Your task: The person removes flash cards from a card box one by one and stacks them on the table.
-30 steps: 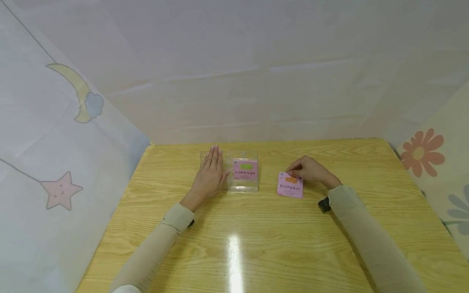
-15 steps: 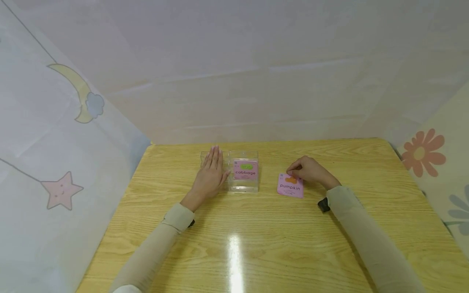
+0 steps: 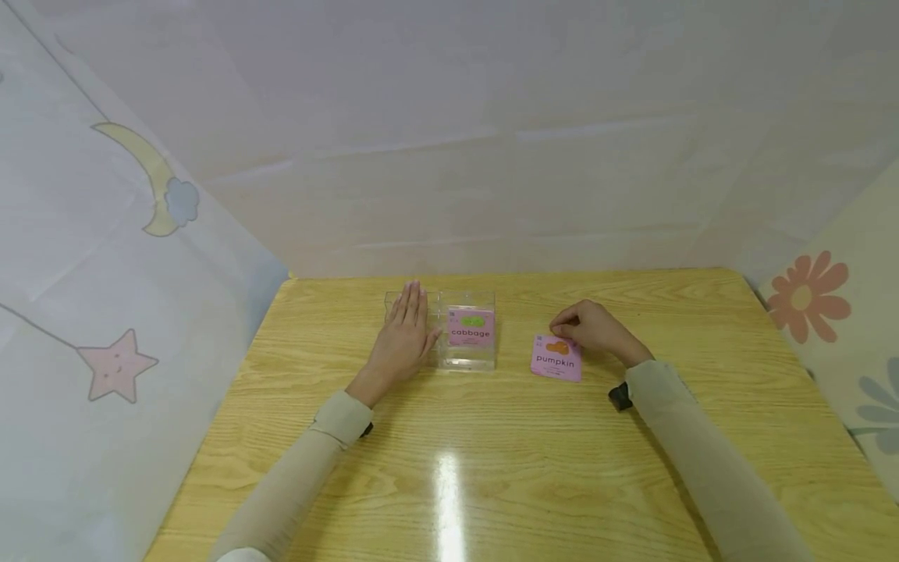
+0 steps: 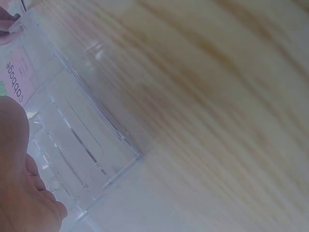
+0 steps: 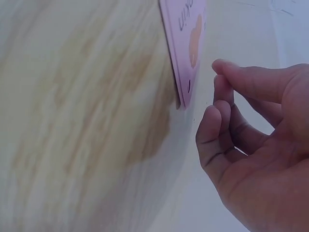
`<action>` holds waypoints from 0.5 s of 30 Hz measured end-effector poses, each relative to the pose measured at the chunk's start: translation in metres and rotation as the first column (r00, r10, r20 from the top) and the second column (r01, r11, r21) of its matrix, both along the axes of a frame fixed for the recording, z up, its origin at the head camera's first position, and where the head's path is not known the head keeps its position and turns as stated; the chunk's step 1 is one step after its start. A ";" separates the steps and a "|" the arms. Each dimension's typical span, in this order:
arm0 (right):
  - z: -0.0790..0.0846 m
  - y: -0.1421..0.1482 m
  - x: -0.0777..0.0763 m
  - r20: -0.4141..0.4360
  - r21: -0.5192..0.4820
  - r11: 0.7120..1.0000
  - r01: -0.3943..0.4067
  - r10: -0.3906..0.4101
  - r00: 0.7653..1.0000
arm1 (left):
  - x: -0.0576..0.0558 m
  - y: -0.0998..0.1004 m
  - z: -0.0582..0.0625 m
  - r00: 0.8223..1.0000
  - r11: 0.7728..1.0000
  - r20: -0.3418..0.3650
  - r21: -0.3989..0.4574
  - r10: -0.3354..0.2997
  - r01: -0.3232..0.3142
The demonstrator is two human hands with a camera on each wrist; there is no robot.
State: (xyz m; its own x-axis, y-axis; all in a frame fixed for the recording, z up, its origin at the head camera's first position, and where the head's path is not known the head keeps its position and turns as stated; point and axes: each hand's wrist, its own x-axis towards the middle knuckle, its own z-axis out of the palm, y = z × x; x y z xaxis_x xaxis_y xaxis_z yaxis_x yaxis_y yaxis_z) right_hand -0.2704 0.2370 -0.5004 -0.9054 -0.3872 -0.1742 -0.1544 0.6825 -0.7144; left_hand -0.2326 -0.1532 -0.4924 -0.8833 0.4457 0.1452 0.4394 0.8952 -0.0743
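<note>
A clear plastic holder with two compartments sits near the back of the table. Its right compartment holds a pink card printed "cabbage". Across the left compartment my left hand lies with fingers straight, hiding much of it. To the right, a pink card printed "pumpkin" with an orange picture lies on the table; its edge looks thick in the right wrist view. My right hand is at this card's top edge. In the right wrist view its thumb and curled fingers meet beside the card with nothing between them.
The wood-grain table ends at a pale cloth backdrop. Printed cloth also stands at the left and right sides. A gap of bare wood separates the holder from the pumpkin card.
The right fingertips, which overlapped the top of the pumpkin card, are now off it at its edge, and more of its orange picture shows. The left hand and holder stay put.
</note>
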 end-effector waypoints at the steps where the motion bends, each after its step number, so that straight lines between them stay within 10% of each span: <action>1: 0.001 0.000 0.001 0.002 -0.001 1.000 0.003 -0.003 1.000 | 0.000 0.000 0.000 1.000 1.000 -0.003 0.000 0.000 0.000; 15: 0.011 -0.012 0.006 -0.087 -0.018 0.999 0.033 -0.035 0.996 | 0.000 0.000 -0.001 1.000 1.000 -0.008 -0.001 0.000 0.000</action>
State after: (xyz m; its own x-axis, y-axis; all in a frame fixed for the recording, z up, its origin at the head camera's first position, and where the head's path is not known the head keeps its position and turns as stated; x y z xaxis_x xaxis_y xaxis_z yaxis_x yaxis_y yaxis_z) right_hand -0.2639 0.2249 -0.4893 -0.9297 -0.3579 -0.0873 -0.1937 0.6765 -0.7106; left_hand -0.2322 -0.1537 -0.4932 -0.8822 0.4458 0.1515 0.4387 0.8951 -0.0790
